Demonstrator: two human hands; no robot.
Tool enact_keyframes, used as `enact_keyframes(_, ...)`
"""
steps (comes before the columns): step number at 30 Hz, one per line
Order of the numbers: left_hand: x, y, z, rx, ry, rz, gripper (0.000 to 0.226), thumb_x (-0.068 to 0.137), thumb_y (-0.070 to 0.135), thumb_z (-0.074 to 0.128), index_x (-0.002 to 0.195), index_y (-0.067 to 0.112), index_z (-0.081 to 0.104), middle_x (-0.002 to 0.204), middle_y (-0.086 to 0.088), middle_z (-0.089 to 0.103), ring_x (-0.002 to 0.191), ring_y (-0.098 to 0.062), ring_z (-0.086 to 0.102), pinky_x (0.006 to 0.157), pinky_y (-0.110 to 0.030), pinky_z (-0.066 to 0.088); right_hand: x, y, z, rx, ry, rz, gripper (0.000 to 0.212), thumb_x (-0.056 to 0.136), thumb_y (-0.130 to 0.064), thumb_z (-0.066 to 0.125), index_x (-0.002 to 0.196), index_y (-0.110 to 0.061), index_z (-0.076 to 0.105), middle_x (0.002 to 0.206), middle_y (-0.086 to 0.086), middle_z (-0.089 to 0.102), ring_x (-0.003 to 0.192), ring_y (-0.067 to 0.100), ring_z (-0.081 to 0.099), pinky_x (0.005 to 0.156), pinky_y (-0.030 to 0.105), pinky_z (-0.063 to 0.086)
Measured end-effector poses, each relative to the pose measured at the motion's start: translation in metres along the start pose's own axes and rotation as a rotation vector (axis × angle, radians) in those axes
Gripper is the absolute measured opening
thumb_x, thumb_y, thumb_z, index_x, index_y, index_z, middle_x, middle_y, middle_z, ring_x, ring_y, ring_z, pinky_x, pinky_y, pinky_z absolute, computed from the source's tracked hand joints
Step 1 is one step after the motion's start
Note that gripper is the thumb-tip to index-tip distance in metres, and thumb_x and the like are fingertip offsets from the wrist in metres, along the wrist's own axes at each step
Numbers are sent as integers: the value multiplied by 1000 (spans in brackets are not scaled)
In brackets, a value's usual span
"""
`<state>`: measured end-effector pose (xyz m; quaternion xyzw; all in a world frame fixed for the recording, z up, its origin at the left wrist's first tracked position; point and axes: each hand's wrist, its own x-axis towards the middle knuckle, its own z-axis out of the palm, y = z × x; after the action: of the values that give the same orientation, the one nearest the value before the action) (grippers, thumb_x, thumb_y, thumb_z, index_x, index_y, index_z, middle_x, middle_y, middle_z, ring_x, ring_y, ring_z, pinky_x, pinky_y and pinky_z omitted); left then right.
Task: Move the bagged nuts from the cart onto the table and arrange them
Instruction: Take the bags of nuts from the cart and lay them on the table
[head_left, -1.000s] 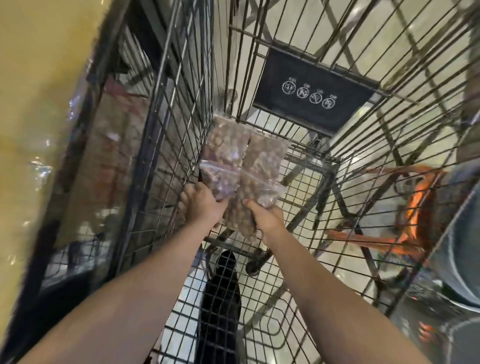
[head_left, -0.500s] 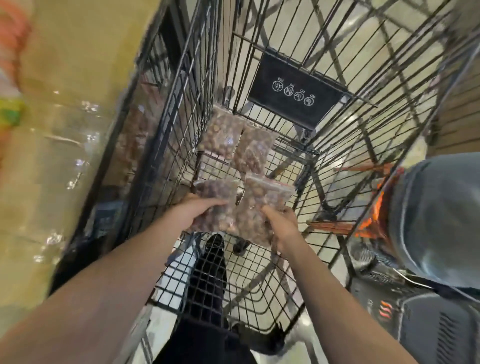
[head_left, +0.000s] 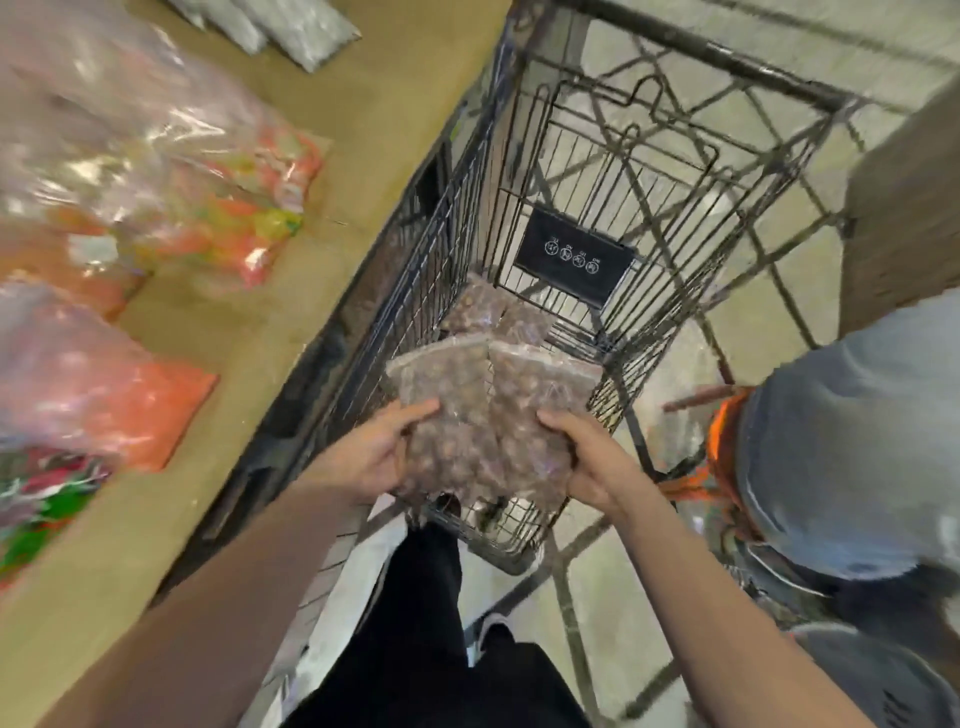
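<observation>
so far left there's the tan table (head_left: 322, 171) with a bunch of shiny clear bags of colourful stuff (head_left: 171, 171) piled on it, orange and yellow and green, too blurry to say what's inside. couple of grey packets (head_left: 291, 26) up at the top edge too. right beside the table is the black wire shopping cart (head_left: 670, 171), with a black sign with little white icons (head_left: 574, 257) on its far wall. the left hand (head_left: 371, 457) has its fingers curled round the left side of one clear bag of nuts (head_left: 447, 410), thumb on top, and the right hand (head_left: 592, 460) is gripping a second nut bag (head_left: 540, 410) the same way. the two bags are touching side by side, held up over the near end of the cart, above the basket. two more bags of nuts (head_left: 493, 312) lie down on the cart floor near the sign. person's black trousers (head_left: 421, 623) show below the hands, and off to the right there's something grey and rounded (head_left: 852, 447) with an orange bit beside it, can't tell what it is
</observation>
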<state>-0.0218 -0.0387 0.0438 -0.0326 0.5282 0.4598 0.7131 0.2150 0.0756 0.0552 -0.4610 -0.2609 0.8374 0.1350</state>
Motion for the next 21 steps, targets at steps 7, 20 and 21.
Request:
enact_keyframes(7, -123, -77, 3, -43, 13, 371, 60, 73, 12, 76, 130, 1, 60, 122, -24, 68, 93, -32, 74, 91, -58, 54, -79, 41, 15, -202, -149, 20, 56, 73, -26, 92, 119, -3, 70, 101, 15, 77, 81, 30, 73, 66, 44, 52)
enact_keyframes(20, -326, -235, -99, -510, 352, 687, 84, 68, 20, 89, 142, 4, 52, 120, -23, 70, 98, -34, 73, 79, -49, 62, -163, 156, 177, -589, -441, 136, 50, 71, 0, 78, 120, -2, 66, 95, 18, 79, 78, 30, 78, 66, 44, 65)
enact_keyframes(21, -340, -245, -108, -570, 327, 680, 76, 74, 30, 86, 139, 5, 56, 122, -23, 69, 100, -35, 73, 78, -50, 62, -169, 169, 190, -596, -466, 159, 44, 74, -1, 76, 117, -4, 66, 93, 17, 79, 78, 29, 78, 66, 44, 66)
